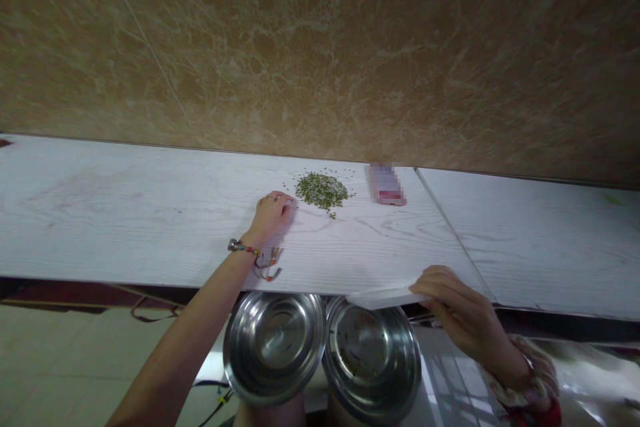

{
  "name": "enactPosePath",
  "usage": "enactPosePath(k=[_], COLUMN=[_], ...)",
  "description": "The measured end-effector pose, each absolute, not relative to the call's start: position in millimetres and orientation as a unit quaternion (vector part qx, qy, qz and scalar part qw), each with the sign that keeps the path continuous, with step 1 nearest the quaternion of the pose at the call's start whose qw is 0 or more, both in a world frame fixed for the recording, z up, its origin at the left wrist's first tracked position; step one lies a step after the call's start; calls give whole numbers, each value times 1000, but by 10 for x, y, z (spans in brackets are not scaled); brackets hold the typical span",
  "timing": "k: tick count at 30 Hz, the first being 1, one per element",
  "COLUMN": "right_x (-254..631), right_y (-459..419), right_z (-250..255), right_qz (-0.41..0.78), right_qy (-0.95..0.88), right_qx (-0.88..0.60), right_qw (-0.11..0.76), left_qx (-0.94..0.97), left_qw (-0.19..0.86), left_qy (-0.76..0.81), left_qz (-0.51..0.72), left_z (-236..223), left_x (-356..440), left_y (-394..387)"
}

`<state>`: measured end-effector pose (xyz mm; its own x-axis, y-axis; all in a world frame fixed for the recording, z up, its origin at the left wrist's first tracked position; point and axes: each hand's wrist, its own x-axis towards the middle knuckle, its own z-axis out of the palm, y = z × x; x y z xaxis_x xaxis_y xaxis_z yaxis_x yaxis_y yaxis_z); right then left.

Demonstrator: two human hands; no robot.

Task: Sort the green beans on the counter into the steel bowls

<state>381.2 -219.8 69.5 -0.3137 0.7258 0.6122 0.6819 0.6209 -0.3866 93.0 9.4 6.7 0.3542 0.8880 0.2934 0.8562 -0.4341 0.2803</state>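
White wood-grain counter (125, 213) is seen running across the whole view, crossed by a narrow seam (453, 230) on the right and backed by a brown marbled wall (300, 60). The wall is streaked with pale veins and divided by thin joint lines. A heap of small green grains (320, 190), mixed with whitish ones, is spread on the counter near the middle, strays scattered round its edge. A phone-like slab (387, 185), pixelated, is placed right of the heap, close to the wall, apart from the grains.

The left hand (274, 210) is rested just left of the heap, fingers bent and bunched; loose grains are seen by the fingertips, but whether any are pinched cannot be told. A beaded bracelet (245, 248) with tassels is worn on that wrist. By the right hand (453, 303), closed between thumb and fingers, a thin white sheet (385, 297) is gripped at its right end, at the counter's front edge, partly covering the far rim of the right metal bowl (400, 360).

That bowl, dotted with small bits, and the left metal bowl (283, 340) are set side by side below the edge, above the person's legs. Pale tiled floor (40, 353) is shown lower left.
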Motion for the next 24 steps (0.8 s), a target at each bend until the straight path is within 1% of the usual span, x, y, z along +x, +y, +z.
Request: enactPosePath(k=[5, 10, 16, 21, 24], right_x=[3829, 3882, 3884, 3814, 3782], right_y=[-2208, -2020, -1392, -777, -521], right_z=[716, 698, 707, 653, 569], right_qz=[9, -39, -76, -60, -63], right_qy=[-813, -777, -730, -732, -725], right_qx=[-430, -482, -525, -527, -518], right_qw=[392, 403, 431, 428, 450], left_qx=[825, 824, 826, 828, 825], left_qw=[41, 33, 27, 26, 21], left_qy=[532, 533, 526, 514, 521], left_qz=[187, 187, 203, 222, 217], left_z=[99, 90, 52, 17, 1], left_x=[932, 928, 915, 900, 900], left_y=[81, 84, 108, 131, 140])
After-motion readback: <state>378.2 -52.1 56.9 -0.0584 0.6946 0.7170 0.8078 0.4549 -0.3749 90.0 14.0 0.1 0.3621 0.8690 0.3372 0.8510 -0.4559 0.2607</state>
